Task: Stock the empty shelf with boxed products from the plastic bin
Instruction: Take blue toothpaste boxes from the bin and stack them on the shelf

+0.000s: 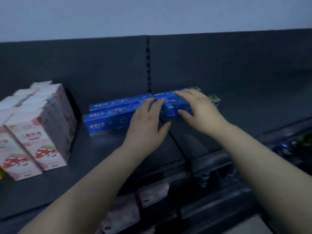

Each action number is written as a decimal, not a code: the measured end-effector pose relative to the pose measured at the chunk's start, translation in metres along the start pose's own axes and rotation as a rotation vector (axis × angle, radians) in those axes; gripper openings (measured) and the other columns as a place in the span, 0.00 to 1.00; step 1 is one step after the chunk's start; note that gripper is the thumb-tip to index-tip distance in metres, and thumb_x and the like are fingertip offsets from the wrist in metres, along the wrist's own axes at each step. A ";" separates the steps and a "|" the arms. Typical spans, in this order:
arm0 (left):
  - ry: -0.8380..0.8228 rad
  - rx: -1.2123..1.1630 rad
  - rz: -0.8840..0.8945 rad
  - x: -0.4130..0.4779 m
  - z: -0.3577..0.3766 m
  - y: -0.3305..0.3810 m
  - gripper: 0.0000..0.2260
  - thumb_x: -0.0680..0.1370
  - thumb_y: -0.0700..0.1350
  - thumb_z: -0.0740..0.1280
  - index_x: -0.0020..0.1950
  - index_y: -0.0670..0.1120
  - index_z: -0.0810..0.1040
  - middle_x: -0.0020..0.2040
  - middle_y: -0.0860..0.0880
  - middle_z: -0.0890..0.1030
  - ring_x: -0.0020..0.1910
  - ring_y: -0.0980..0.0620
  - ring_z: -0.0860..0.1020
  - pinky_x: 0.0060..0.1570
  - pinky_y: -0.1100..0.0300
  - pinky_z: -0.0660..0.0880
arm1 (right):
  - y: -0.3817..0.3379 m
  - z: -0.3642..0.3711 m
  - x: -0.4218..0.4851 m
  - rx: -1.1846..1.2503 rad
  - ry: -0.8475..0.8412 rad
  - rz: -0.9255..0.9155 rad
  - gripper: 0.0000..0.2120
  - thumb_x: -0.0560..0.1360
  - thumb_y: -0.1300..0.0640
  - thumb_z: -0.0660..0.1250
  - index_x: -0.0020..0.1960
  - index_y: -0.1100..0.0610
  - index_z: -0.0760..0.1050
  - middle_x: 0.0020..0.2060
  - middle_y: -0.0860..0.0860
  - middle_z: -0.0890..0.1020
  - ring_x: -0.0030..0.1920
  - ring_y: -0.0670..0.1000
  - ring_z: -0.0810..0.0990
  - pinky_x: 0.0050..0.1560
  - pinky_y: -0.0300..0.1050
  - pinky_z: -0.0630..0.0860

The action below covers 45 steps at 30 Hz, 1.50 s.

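Well back on the matte, dark metal shelf [94, 142], long glossy blue boxes [109, 115] lie flat, end to end in a double row. The left hand [146, 122] and right hand [199, 112] both rest on them with fingers spread and straight, pressing rather than gripping. Tall pink cartons [42, 132] (strawberry print, standing upright in rows) fill the shelf's left end.
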<state>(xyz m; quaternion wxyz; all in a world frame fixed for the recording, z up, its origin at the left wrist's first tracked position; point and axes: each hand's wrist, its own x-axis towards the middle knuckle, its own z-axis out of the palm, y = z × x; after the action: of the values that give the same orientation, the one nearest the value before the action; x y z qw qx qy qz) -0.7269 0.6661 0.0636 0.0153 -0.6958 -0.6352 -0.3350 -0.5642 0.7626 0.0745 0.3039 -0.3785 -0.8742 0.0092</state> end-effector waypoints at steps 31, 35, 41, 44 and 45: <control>-0.882 -0.699 1.206 -0.360 0.150 0.439 0.26 0.74 0.49 0.66 0.70 0.44 0.68 0.64 0.44 0.74 0.63 0.43 0.72 0.64 0.50 0.69 | -0.211 -0.216 -0.686 -0.833 0.369 1.630 0.31 0.67 0.58 0.70 0.69 0.59 0.70 0.64 0.60 0.75 0.63 0.62 0.74 0.62 0.55 0.70; -0.999 -0.761 1.338 -0.425 0.141 0.461 0.26 0.72 0.46 0.69 0.70 0.44 0.69 0.64 0.43 0.74 0.63 0.43 0.72 0.63 0.50 0.69 | -0.276 -0.210 -0.730 -0.873 0.429 1.843 0.31 0.66 0.57 0.70 0.69 0.60 0.70 0.64 0.61 0.75 0.62 0.63 0.74 0.62 0.57 0.71; -1.114 -0.740 1.546 -0.515 0.117 0.503 0.28 0.75 0.46 0.69 0.73 0.48 0.64 0.68 0.46 0.70 0.67 0.46 0.68 0.65 0.55 0.64 | -0.359 -0.221 -0.805 -0.946 0.503 2.124 0.31 0.71 0.57 0.70 0.72 0.57 0.66 0.67 0.59 0.72 0.67 0.61 0.70 0.67 0.55 0.66; -1.153 -0.701 1.617 -0.559 0.111 0.530 0.29 0.75 0.48 0.68 0.74 0.50 0.62 0.69 0.47 0.68 0.68 0.47 0.67 0.65 0.55 0.63 | -0.386 -0.232 -0.848 -0.925 0.558 2.209 0.32 0.71 0.57 0.70 0.73 0.56 0.65 0.68 0.57 0.71 0.67 0.60 0.69 0.68 0.55 0.65; -1.154 -0.674 1.639 -0.573 0.111 0.540 0.29 0.75 0.49 0.68 0.74 0.50 0.61 0.69 0.47 0.68 0.68 0.46 0.67 0.65 0.55 0.63 | -0.392 -0.237 -0.862 -0.914 0.558 2.227 0.32 0.71 0.56 0.70 0.73 0.55 0.65 0.69 0.57 0.71 0.68 0.59 0.69 0.69 0.55 0.65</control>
<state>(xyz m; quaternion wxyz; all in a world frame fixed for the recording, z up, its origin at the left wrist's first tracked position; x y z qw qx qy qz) -0.1768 0.1110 -0.0828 -0.2614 -0.9340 0.2435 0.0000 -0.2385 -0.1429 -0.0881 0.1463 -0.9767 0.0962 -0.1244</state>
